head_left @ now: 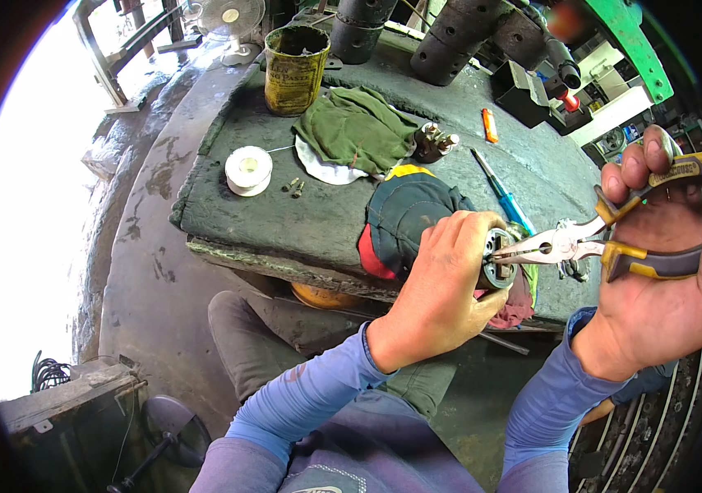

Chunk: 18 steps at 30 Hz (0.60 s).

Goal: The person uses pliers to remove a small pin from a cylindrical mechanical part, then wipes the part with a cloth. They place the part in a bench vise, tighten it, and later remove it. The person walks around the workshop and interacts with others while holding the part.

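Note:
My left hand [441,283] grips a small round metal part [499,261], its open end facing right. My right hand [655,271] holds long-nose pliers [581,242] with yellow and grey handles. The plier tips reach into the open end of the round part. Both hands hover over the front edge of a dark workbench [285,205]. A dark cloth with red and yellow patches [404,218] lies just behind my left hand.
On the bench stand a yellow tin can [295,70], a green rag [359,127], a white tape roll [248,170], two small screws [293,187], a blue screwdriver [503,197], an orange lighter [490,125] and a metal part [433,141]. Black cylinders [454,37] sit at the back.

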Available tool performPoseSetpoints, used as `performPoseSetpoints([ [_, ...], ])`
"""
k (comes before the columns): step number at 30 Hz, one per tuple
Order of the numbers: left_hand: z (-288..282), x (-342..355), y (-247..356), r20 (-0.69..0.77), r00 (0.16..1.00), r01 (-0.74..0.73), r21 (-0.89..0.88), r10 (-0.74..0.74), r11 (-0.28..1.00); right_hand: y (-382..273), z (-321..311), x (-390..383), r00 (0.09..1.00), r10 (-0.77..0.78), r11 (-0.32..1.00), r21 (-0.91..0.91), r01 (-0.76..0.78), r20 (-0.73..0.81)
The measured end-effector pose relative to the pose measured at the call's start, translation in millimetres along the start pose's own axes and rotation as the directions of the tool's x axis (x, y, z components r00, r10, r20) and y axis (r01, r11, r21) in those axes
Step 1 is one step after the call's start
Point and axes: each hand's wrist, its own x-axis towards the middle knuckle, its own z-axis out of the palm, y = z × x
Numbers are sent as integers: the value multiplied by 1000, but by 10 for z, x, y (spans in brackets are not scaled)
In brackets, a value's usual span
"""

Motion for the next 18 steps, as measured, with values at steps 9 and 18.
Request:
performPoseSetpoints([
  [9,8,-5,-7,0,1000,15,-13,-15,1000,-4,82,-2,998,19,999,30,-17,-55],
  [18,6,-15,-3,10,1000,15,-22,-15,1000,-12,148,40,998,48,998,-34,-47,37],
])
